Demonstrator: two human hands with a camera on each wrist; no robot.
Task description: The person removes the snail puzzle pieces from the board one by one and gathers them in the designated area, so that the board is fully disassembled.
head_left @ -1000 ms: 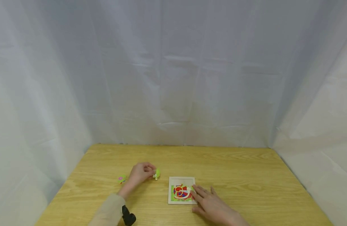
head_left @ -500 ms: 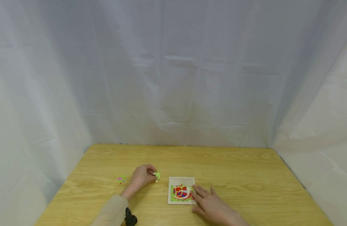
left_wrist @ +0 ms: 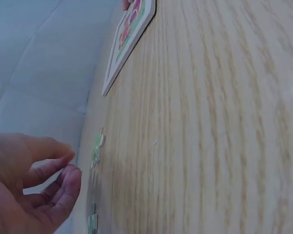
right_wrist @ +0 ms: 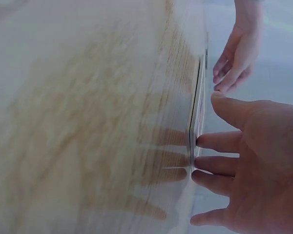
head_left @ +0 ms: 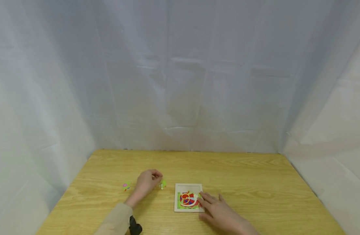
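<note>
My left hand [head_left: 147, 181] hovers just above the table, its fingertips near each other and nothing between them. Close by its fingertips lies a green jigsaw puzzle piece [head_left: 162, 184], seen edge-on in the left wrist view as a green piece [left_wrist: 97, 147]. The square puzzle frame [head_left: 183, 210] sits to the right, with red, blue, green and white pieces filling its lower part. Its upper strip shows bare board. My right hand [head_left: 219, 212] rests its straight fingers on the frame's right edge, as the right wrist view also shows.
Left of my left hand, more puzzle pieces [head_left: 126, 186] with green and pink lie on the wooden table [head_left: 250, 182]. A pale curtain [head_left: 180, 98] hangs behind the table and along both sides. A black wrist device [head_left: 135, 226] sits by the left sleeve.
My left hand held the green puzzle piece, turned it about, and has now let it go on the table. The right hand and the frame are almost unmoved.
</note>
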